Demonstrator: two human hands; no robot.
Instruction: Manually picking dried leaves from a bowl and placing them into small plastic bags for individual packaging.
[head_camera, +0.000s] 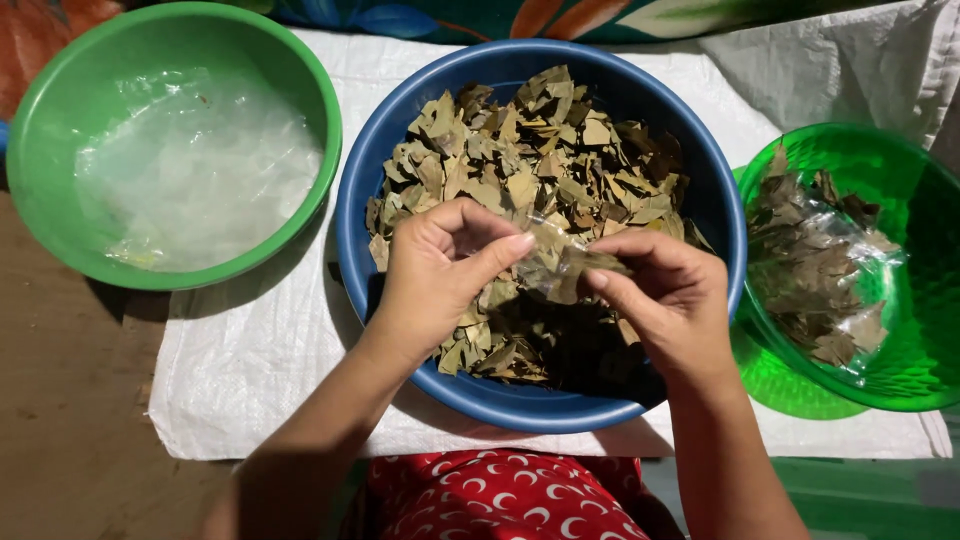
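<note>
Fingers of both hands pinch one small clear bag holding a few dry leaves. The left hand grips its near edge between thumb and forefinger; the right hand clamps the opposite edge. The bag hangs between the hands, directly above the blue bowl.

Below the hands, the blue bowl holds a loose heap of leaves and rests on a white sack.

To the right, a tilted clear-green bowl holds filled bags. To the left, farther off, a green bowl holds empty clear bags.

Risks, as judged:
- Thin film may slip from the fingertips; the bag would drop into the heap.
- Brittle leaves may crumble under tight pinching.
- Uneven pull may tear the film or spill leaves.
- The tilted bowl may shed its bags if knocked.
</note>
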